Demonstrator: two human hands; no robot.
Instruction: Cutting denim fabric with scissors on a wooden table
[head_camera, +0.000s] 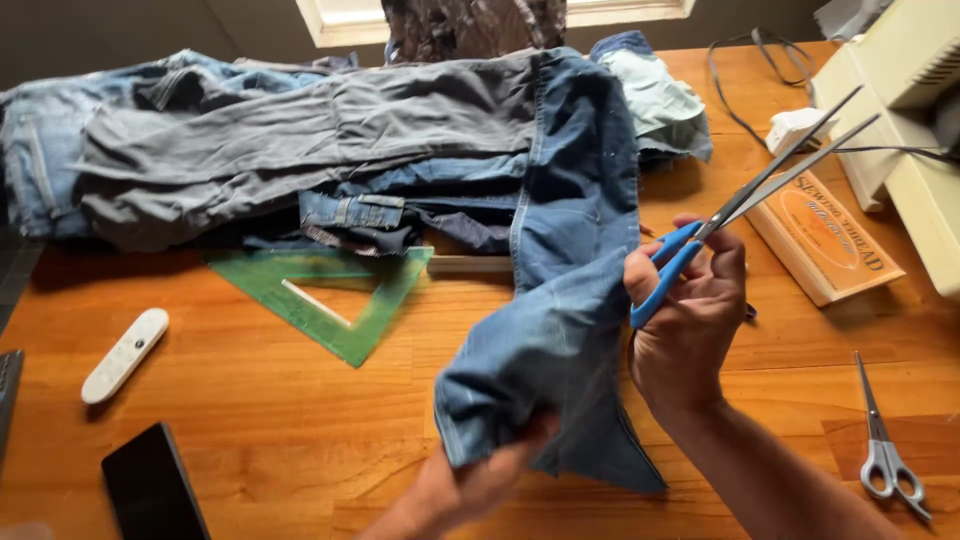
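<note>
The right hand (690, 325) has its fingers (722, 262) through the blue handles of long scissors (740, 205), whose blades stand open and point up and away, clear of any cloth. The left hand (480, 480) pinches the lower end of a blue denim strip (565, 300), fingers closed on it, just left of the right hand. The strip runs up from those fingers to a heap of jeans (330, 150) at the far side of the worktop (300, 430). No cut shows under the blades yet; the denim by the fingers looks whole, so the cutting appears to lie ahead.

Left of the left hand lie a green set square (335, 300), a white remote (125, 355) and a dark phone (155, 485). Right of the right hand lie small grey scissors (885, 450), and beyond them a flat orange box (820, 235). Nothing stands between blades and denim.
</note>
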